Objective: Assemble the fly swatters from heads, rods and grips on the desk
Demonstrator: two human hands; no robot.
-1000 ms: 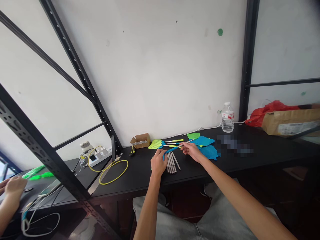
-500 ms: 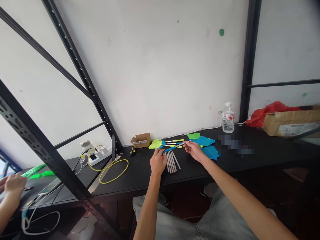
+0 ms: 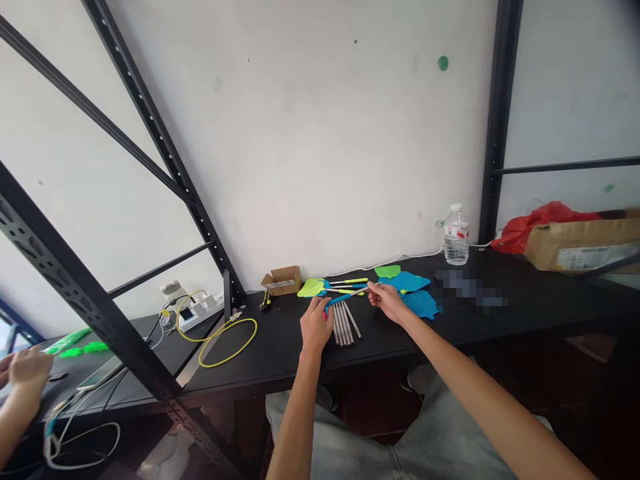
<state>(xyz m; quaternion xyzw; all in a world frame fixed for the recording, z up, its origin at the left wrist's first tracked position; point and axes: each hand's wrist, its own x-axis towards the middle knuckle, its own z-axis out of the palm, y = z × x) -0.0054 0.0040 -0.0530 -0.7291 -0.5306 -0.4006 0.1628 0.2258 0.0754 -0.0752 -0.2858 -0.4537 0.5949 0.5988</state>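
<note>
My left hand (image 3: 316, 325) is closed around a blue handle (image 3: 341, 298) of a fly swatter, just above the black shelf. From the handle's far end a thin metal rod (image 3: 361, 291) runs to the right, and my right hand (image 3: 386, 300) pinches it between the fingertips. Below the handle several loose metal rods (image 3: 345, 327) lie side by side. Behind, fly swatters with a yellow-green head (image 3: 313, 287) lie flat. Past my right hand are loose blue swatter heads (image 3: 423, 305) and a green one (image 3: 387, 271). A small red piece shows beside my left fingers; I cannot make out what it is.
A small open cardboard box (image 3: 283, 281), a looped yellow cable (image 3: 255, 333) and a power strip (image 3: 201, 312) are left. A water bottle (image 3: 457, 237) and a larger carton (image 3: 583, 245) stand right. Another person's hand (image 3: 30, 370) is at far left, beyond a black metal post (image 3: 85, 280).
Almost nothing differs. Both hands keep their hold on the handle and rod, with only a very slight shift of the fingers.
</note>
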